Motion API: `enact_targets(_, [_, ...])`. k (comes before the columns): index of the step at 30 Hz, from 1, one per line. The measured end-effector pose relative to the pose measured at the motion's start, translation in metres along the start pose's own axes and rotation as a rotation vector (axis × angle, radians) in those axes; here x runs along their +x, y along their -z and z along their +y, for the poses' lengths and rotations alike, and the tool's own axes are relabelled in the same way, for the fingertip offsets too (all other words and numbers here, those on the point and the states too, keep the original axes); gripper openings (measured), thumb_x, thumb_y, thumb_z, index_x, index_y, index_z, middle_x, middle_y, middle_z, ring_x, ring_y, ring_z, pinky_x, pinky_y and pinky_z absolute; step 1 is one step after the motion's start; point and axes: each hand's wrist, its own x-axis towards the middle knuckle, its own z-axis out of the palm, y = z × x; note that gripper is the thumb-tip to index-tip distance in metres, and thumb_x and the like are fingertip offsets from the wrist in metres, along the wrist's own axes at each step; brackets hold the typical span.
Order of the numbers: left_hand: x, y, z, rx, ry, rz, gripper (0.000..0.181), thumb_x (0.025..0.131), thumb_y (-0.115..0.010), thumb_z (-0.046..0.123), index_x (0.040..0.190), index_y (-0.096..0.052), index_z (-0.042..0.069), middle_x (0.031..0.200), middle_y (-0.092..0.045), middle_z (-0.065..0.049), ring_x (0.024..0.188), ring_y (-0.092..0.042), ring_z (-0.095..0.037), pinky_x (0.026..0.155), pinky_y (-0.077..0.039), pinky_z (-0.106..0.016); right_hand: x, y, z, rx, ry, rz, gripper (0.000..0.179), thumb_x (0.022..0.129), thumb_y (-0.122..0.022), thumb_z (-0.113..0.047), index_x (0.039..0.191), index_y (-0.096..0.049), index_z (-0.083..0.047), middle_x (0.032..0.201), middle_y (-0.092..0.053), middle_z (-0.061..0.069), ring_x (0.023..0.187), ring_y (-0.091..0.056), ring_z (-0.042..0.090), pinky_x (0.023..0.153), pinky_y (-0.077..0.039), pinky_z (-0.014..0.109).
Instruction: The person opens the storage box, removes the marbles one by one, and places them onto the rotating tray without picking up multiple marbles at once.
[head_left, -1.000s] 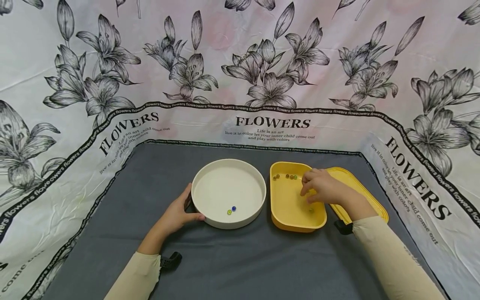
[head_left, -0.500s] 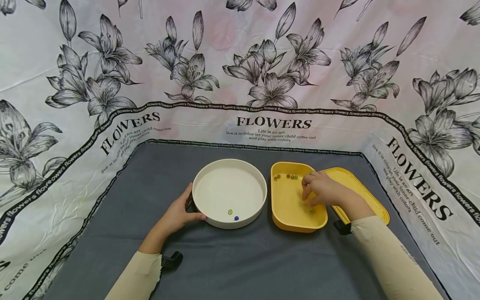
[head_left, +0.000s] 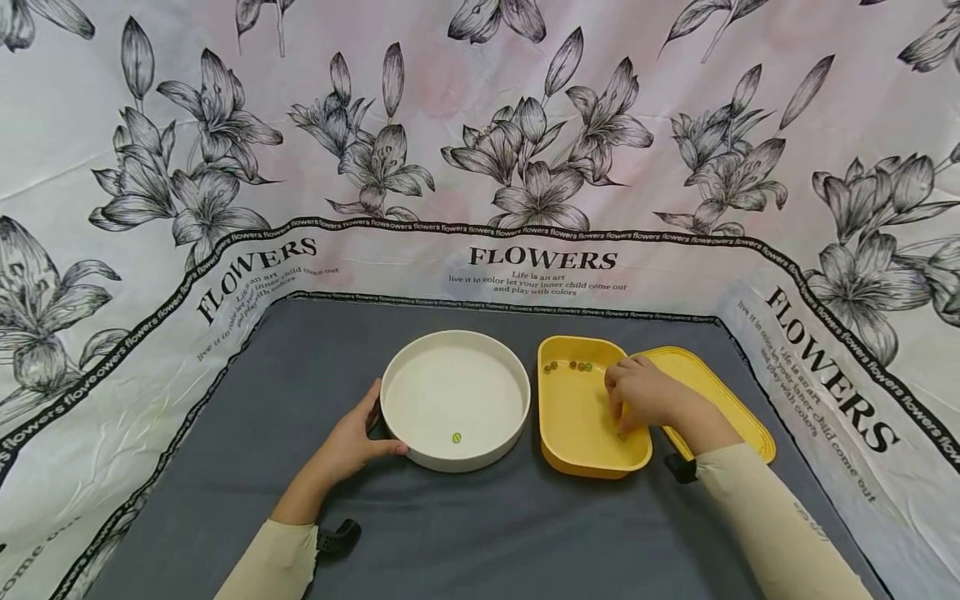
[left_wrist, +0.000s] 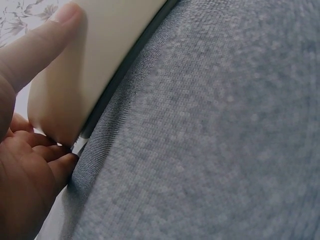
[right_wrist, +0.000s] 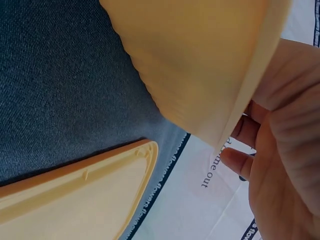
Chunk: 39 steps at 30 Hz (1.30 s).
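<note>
My left hand [head_left: 352,437] holds the white round dish [head_left: 450,375] at its left side. In the left wrist view the thumb [left_wrist: 45,45] lies on the dish's outer wall and the fingers [left_wrist: 45,152] curl at its lower edge. A yellow-green marble [head_left: 456,437] sits near the front inside the dish. To the right, my right hand [head_left: 648,392] reaches down into the yellow box [head_left: 573,417], its fingertips together on a marble [head_left: 621,434] that is mostly covered. Several brown and green marbles [head_left: 581,367] lie along the box's far end.
The box's yellow lid [head_left: 720,400] lies on the grey cloth [head_left: 450,533] to the right, partly under the right forearm. A white flower-printed cloth [head_left: 540,275] rises behind and at both sides.
My right fingers have lowered and closed in on the marble in the box. In the dish, the blue marble has rolled forward and is out of sight. The left hand keeps its hold.
</note>
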Motion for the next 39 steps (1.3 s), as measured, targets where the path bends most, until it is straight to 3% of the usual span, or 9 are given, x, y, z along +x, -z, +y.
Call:
enact_targets(7, [-0.007, 0.003, -0.004, 0.026, 0.008, 0.027, 0.136, 0.072, -0.093, 0.039, 0.165, 0.000, 0.004, 0.171, -0.005, -0.017, 0.154, -0.023, -0.036, 0.121, -0.030, -0.051, 0.012, -0.004, -0.005, -0.119, 0.049, -0.016, 0.030, 0.069, -0.094, -0.035, 0.060, -0.066, -0.033, 0.093, -0.052, -0.007, 0.091, -0.041, 0.019, 0.086, -0.033, 0.043])
enact_targets(9, [-0.008, 0.004, -0.004, 0.025, 0.011, 0.027, 0.136, 0.072, -0.093, 0.039, 0.165, 0.001, 0.005, 0.171, -0.005, -0.016, 0.154, -0.023, -0.036, 0.122, -0.030, -0.050, 0.015, -0.005, -0.005, -0.137, 0.032, -0.036, 0.032, 0.069, -0.094, -0.037, 0.059, -0.064, -0.033, 0.093, -0.052, -0.007, 0.091, -0.041, 0.019, 0.086, -0.032, 0.043])
enact_targets(19, [-0.009, 0.000, -0.007, 0.007, -0.011, 0.015, 0.134, 0.074, -0.092, 0.036, 0.164, 0.001, 0.003, 0.171, -0.003, -0.019, 0.155, -0.021, -0.038, 0.122, -0.028, -0.051, 0.009, -0.004, -0.010, -0.077, 0.015, -0.057, 0.028, 0.073, -0.091, -0.026, 0.060, -0.066, -0.030, 0.094, -0.054, -0.007, 0.093, -0.043, 0.020, 0.094, -0.034, 0.051])
enact_targets(25, [-0.006, -0.002, -0.005, 0.011, -0.015, 0.013, 0.133, 0.074, -0.092, 0.037, 0.165, 0.000, 0.004, 0.171, -0.004, -0.018, 0.155, -0.020, -0.036, 0.122, -0.028, -0.050, 0.001, -0.003, -0.001, 0.027, -0.017, 0.034, 0.015, 0.078, -0.089, -0.026, 0.073, -0.076, -0.030, 0.100, -0.057, -0.007, 0.104, -0.048, 0.022, 0.106, -0.033, 0.059])
enact_targets(32, [-0.005, -0.003, -0.003, 0.009, -0.015, 0.006, 0.133, 0.075, -0.092, 0.036, 0.165, 0.001, 0.003, 0.171, -0.003, -0.018, 0.155, -0.020, -0.037, 0.122, -0.028, -0.051, -0.008, 0.004, 0.001, 0.119, 0.035, 0.209, 0.013, 0.079, -0.088, -0.021, 0.080, -0.076, -0.026, 0.102, -0.059, -0.002, 0.102, -0.047, 0.023, 0.095, -0.036, 0.054])
enact_targets(39, [-0.005, -0.004, 0.004, 0.022, -0.013, 0.009, 0.130, 0.076, -0.092, 0.028, 0.165, -0.001, 0.003, 0.171, -0.004, -0.020, 0.154, -0.022, -0.039, 0.121, -0.030, -0.051, -0.010, 0.015, -0.006, 0.148, 0.052, 0.290, 0.015, 0.081, -0.088, -0.022, 0.083, -0.074, -0.029, 0.101, -0.056, -0.005, 0.098, -0.043, 0.018, 0.091, -0.033, 0.047])
